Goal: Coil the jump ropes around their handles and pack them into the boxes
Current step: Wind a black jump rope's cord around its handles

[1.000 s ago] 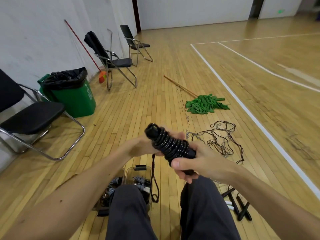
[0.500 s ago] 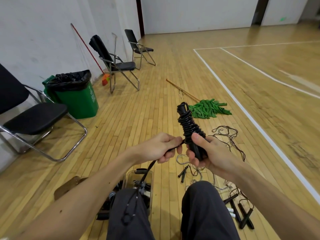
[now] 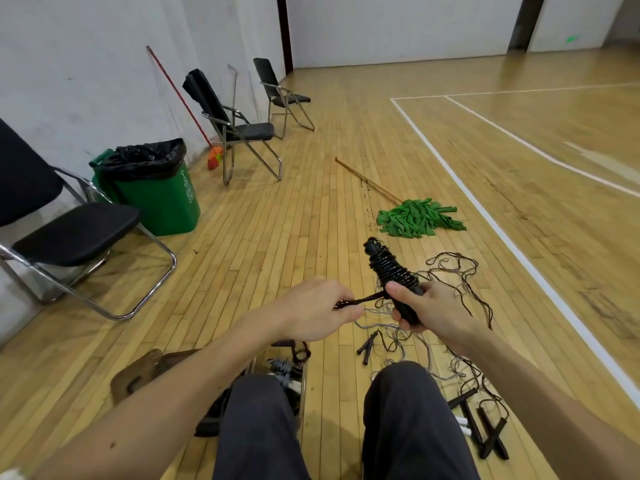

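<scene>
Our right hand (image 3: 433, 306) has its grip wrapped round the lower end of the black handles (image 3: 388, 268), held above our knees with the coils stacked toward the far tip. Our left hand (image 3: 318, 310) pinches the rope's tail (image 3: 363, 299) in a closed grip, drawn taut to the left. We judge the last turns need steady tension and a tucked end, or the coil springs loose. The box (image 3: 304, 386) sits on the floor by our left knee, partly hidden. Just beyond, loose ropes (image 3: 450, 271) tangle on the floor. Spare handles (image 3: 485, 431) lie near right, and a green mop (image 3: 419, 221) lies farther off.
</scene>
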